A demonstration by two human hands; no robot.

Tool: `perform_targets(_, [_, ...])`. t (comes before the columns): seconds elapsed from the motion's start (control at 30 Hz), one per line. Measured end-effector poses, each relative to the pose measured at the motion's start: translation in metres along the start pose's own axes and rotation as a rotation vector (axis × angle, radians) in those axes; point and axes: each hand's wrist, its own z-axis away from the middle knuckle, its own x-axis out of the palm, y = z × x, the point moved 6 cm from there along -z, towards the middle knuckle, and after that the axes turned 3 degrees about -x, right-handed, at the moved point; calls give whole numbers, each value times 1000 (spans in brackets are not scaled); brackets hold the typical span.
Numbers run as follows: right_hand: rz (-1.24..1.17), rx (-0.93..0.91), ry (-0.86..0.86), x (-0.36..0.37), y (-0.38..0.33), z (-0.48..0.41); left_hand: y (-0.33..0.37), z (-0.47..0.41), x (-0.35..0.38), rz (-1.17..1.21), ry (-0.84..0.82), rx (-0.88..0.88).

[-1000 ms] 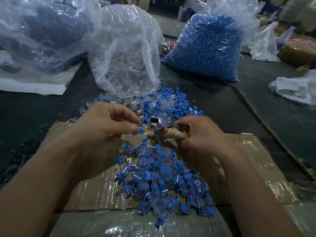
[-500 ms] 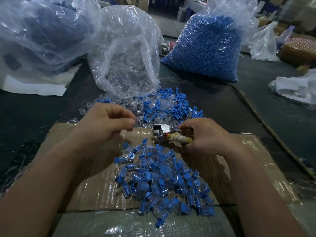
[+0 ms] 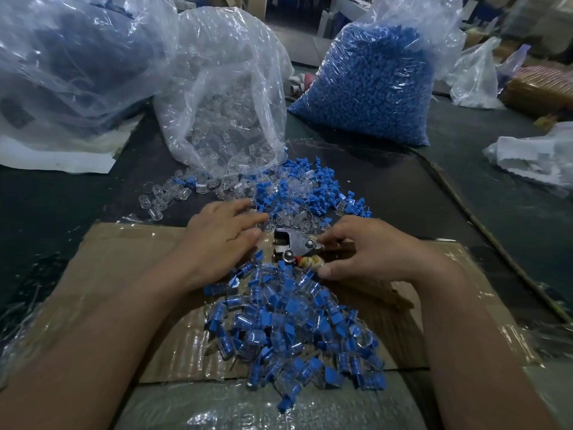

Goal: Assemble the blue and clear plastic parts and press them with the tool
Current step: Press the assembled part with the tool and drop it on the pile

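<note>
1. Blue and clear plastic parts (image 3: 305, 193) lie loose in a mixed scatter on the dark tabletop (image 3: 62, 209), just past the far edge of a flat brown cardboard sheet (image 3: 117, 262).
2. A heap of joined blue-and-clear pieces (image 3: 294, 330) sits on the cardboard sheet, between the two forearms.
3. The left hand (image 3: 217, 240) lies palm down at the sheet's far edge, its fingers stretched out and released, the tips at the loose scatter.
4. The right hand (image 3: 375, 252) is grasping a small metal pressing tool (image 3: 291, 243), fingers curled round its tape-wrapped handle. The metal head points left, just beside the left hand.
5. Farther back, an open clear plastic bag of clear parts (image 3: 223, 113) slumps towards the scatter, beside a clear plastic bag packed with blue parts (image 3: 366, 88).
</note>
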Motion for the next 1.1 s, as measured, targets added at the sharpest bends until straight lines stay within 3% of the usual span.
perform_targets(0.13, [-27,-5,35,-2,0,-1,1,1,2,10,0,-4])
perform_targets(0.3, [-100,-9,180,-10,1,-2,0,3,-12,196,178,-14])
perform_targets(0.37, [-114,6,310,-19,3,-2,-4,8,-19,401,264,-67])
perform_targets(0.47, [-147,86,511,-29,15,-2,-9,18,-21,898,340,-180])
perform_targets(0.57, [-166,141,621,-32,27,-5,-8,19,-22,1010,364,-203])
perform_targets(0.7, [-136,148,590,-26,30,-18,-8,15,-21,1033,290,-186])
perform_targets(1.1, [-32,85,416,-12,20,-33,5,22,-28,963,281,-97])
